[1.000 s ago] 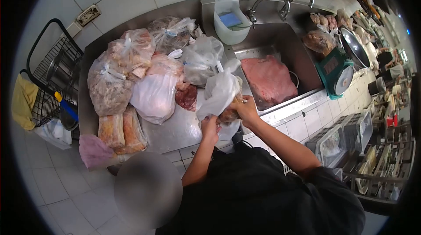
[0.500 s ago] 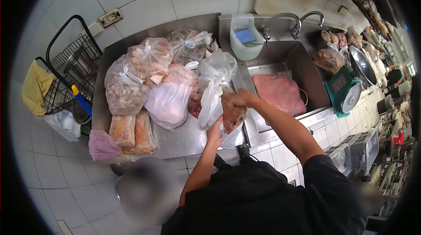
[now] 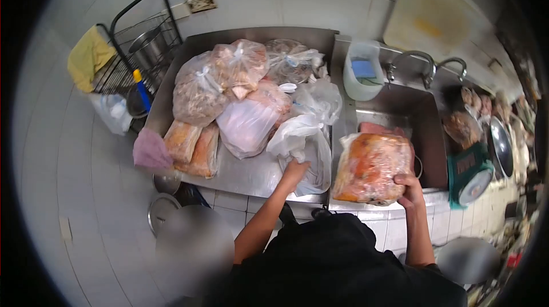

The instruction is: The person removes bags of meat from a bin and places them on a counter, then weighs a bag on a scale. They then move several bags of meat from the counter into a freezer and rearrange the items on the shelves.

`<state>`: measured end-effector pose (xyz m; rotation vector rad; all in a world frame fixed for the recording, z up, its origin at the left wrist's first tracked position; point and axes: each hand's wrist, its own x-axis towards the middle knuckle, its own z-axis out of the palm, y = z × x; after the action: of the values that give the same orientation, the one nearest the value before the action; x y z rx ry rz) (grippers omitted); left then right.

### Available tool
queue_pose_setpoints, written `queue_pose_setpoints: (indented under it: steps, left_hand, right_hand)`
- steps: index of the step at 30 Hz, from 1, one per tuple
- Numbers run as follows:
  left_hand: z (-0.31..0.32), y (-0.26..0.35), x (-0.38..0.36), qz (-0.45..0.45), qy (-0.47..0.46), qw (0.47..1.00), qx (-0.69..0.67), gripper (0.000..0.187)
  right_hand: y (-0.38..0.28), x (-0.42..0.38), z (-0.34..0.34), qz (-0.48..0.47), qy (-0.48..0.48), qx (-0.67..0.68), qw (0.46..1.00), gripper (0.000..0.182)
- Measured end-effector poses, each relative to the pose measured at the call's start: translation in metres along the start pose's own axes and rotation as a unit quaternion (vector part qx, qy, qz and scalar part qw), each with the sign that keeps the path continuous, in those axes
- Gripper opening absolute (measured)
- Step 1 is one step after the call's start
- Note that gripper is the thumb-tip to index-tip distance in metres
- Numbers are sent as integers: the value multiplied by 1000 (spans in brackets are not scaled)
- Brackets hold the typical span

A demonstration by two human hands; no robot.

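Note:
My right hand [image 3: 409, 189] grips the right edge of a plastic-wrapped slab of meat [image 3: 372, 165], orange and pink, held up in front of the sink. Behind it, mostly covered, a pink slab of meat [image 3: 382, 128] lies in the sink basin. My left hand [image 3: 295, 175] is closed on the crumpled white plastic bag [image 3: 311, 149] at the right end of the steel counter. That bag looks limp, its mouth spread. Beside it sits a large pink piece of meat in a clear bag [image 3: 246, 127].
Several tied bags of meat [image 3: 200, 92] crowd the steel counter [image 3: 246, 175], with wrapped slabs [image 3: 183, 141] and a pink cloth [image 3: 152, 149] at its left. Taps [image 3: 429, 69] rise behind the sink [image 3: 429, 141]. A green scale [image 3: 470, 175] stands right. A wire rack [image 3: 123, 78] is left.
My right hand has drawn the wrapped slab out of the white bag and moved it right, over the sink's front. My left hand stays with the bag. The view has shifted.

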<state>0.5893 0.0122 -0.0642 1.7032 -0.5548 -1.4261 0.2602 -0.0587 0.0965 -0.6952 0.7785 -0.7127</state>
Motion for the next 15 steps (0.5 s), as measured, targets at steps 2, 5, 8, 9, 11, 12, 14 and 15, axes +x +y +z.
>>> queue_pose_setpoints:
  steps: [2,5,8,9,11,12,14,15]
  left_hand:
    - [16,5,-21,89,88,988,95,61]
    - [32,6,-46,159,202,943,212,51]
    - [44,13,-65,194,228,936,184,52]
    - [51,27,-87,175,230,947,142,48]
    - [58,25,-122,218,257,938,82,43]
    - [61,22,-140,245,275,928,54,40]
    - [67,6,-185,207,331,921,-3,33]
    - [71,-6,-211,198,378,904,1,32]
  right_hand:
    - [-5,15,-28,-6,-45,68,997,69]
    - [-19,38,-27,-14,-112,98,989,67]
    - [-26,65,-11,-39,-184,95,978,66]
    - [-32,69,-5,-23,-220,82,972,67]
    - [-31,77,5,2,-241,78,967,67]
    - [-31,82,14,12,-256,76,964,68]
    - [-34,87,33,36,-312,56,948,68]
    - [-33,85,46,57,-335,56,939,69]
